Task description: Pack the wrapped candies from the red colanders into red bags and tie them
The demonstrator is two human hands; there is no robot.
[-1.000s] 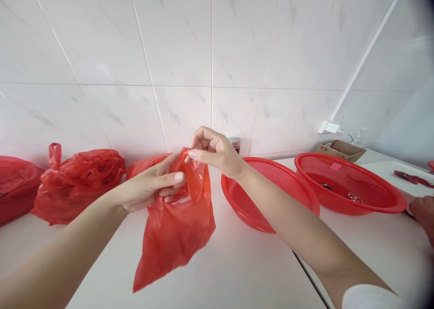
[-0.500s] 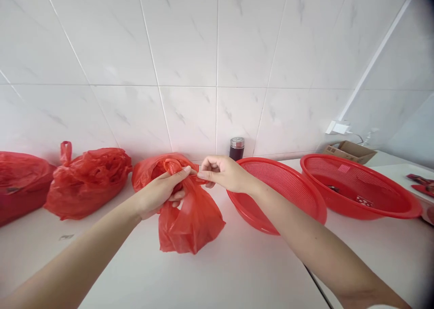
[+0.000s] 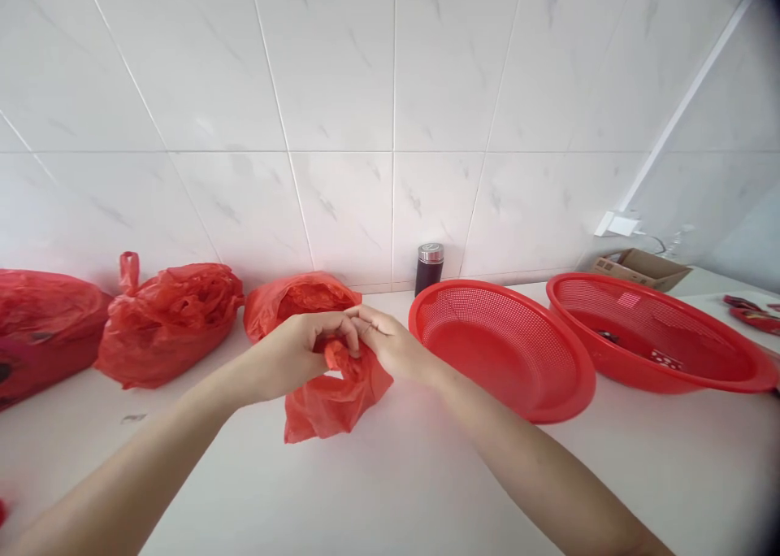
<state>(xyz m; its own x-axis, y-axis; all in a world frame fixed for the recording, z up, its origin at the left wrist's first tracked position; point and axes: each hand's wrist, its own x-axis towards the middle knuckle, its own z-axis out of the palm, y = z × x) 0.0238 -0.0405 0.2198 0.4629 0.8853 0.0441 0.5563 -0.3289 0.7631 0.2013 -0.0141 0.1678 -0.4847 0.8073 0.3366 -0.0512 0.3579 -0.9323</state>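
A: how far along is that red bag (image 3: 326,410), would you say?

B: partway, I reckon. Its upper part is already bunched up, but the lower part flares out loose, so there's a bit left before the whole thing is gathered in. No finished knot that I can see, though the fingers cover a lot of it.

A: where is it exactly, and what are the hands up to?

B: between the 2 hands, just above the near part of the table (image 3: 244,483). Can't tell if the bottom edge touches down. The left hand (image 3: 289,353) is curled round the bunched plastic. The right hand (image 3: 390,345) comes in from the other side, fingertips meeting the left's at the top. Its thumb is hidden, so no idea if it's pinching anything.

A: anything else about?

B: yeah, an open bag (image 3: 265,300) full of crumpled red plastic right behind the hands, a lumpy bag (image 3: 164,332) with a loop sticking up further left, and 2 red baskets on the other side, the nearer basket (image 3: 500,353) just beside the right forearm.
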